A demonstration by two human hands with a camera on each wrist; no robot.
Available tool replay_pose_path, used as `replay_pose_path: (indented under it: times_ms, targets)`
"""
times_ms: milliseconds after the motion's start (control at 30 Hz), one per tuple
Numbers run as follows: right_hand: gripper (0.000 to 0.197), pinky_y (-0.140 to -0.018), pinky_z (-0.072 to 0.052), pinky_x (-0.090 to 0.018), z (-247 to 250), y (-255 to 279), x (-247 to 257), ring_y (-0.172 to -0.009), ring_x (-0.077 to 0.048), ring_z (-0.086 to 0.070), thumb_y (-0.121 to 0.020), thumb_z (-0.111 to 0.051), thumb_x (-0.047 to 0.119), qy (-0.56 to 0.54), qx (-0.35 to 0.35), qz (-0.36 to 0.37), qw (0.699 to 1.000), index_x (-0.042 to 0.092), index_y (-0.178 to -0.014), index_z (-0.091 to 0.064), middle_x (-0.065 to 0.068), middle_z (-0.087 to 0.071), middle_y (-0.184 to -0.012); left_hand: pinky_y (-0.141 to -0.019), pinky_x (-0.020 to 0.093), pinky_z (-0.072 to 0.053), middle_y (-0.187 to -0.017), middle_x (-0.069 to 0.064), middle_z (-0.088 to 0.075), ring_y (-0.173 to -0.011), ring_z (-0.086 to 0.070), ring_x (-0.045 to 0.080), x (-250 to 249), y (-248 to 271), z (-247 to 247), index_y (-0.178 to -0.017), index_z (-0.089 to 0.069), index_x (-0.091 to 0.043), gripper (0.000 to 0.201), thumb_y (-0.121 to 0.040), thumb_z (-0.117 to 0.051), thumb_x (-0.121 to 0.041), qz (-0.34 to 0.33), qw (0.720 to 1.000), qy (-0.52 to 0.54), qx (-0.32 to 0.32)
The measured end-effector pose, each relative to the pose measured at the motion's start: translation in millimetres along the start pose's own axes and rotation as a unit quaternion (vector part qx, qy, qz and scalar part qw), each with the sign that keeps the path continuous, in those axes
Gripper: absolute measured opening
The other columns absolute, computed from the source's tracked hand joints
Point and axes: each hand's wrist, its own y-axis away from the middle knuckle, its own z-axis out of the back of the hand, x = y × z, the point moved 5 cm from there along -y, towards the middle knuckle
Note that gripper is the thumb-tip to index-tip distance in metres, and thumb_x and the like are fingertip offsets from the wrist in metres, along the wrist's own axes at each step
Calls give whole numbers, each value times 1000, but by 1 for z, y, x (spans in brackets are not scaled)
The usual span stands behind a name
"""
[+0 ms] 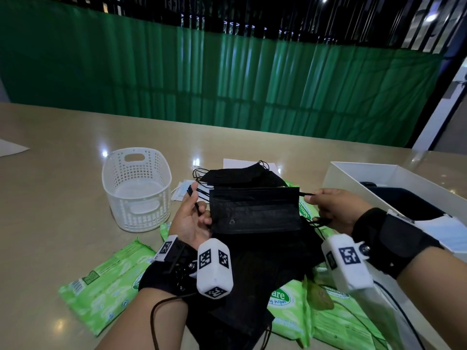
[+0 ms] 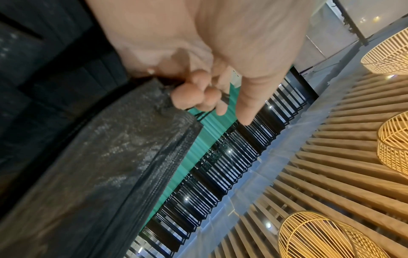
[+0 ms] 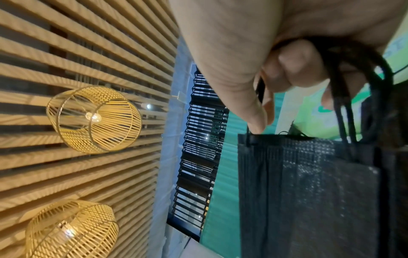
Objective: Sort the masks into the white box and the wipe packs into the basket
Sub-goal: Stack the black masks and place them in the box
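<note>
Both hands, left hand (image 1: 188, 221) and right hand (image 1: 336, 210), apparently stretch black mask (image 1: 255, 210) by loops.

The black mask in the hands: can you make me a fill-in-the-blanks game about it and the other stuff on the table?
1. Both hands hold the black pleated face mask by its ear ____.
2. The white plastic lattice basket has ____ wipe packs in it.
3. The white cardboard box stands on the person's ____ side.
4. The wipe packs on the beige table are ____ in colour.

Missing words: loops; no; right; green
</note>
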Motion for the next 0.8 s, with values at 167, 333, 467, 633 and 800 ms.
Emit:
replay_pose_path:
  times_ms: [167, 333, 467, 633, 800]
  targets:
    - [21, -52, -45, -27, 14, 11, 30, -33, -6, -31, -93, -43, -6, -99, 18, 14, 995, 13, -89, -52, 1, -43, -55, -36, 12, -33, -63, -3, -49, -37, -36, 6, -1, 5, -2, -111, -61, -23, 23, -89, -54, -26, 18, 1000, -1, -5]
    - [22, -44, -41, -17, 44, 28, 60, -34, -6, -34, -96, -38, -1, -171, 9, 61, 983, 16, -89, -49, 0, -34, -62, -45, 18, -40, -58, -1, -47, -41, -40, 9, -2, 13, -12, -108, -59, -14, 41, -71, -58, -32, 53, 996, -11, 69]
    - [26, -44, -47, -15, 78, 33, 75, -37, -7, -47, -95, -36, -2, -220, 6, 86, 972, 15, -81, -50, 1, -48, -54, -54, 25, -50, -60, 1, -52, -51, -50, 14, -1, 20, -43, -118, -58, -9, 74, -51, -81, -31, 52, 986, -48, 150]
    - [31, -49, -52, -16, 130, 34, 97, -42, -7, -55, -93, -31, -12, -200, -25, 110, 973, 5, -83, -55, -4, -56, -58, -60, 23, -55, -71, 4, -65, -63, -65, 15, 10, 39, -112, -128, -44, -10, 40, -91, -41, 2, 29, 939, -231, 254]
    - [22, -45, -50, -17, 194, 34, 114, -50, -15, -60, -96, -34, -3, -167, -39, 83, 982, -1, -93, -56, -10, -54, -70, -66, 25, -57, -83, 8, -69, -74, -69, 19, 37, 54, -180, -125, -45, -11, 38, -93, -38, 7, 80, 903, -282, 313]
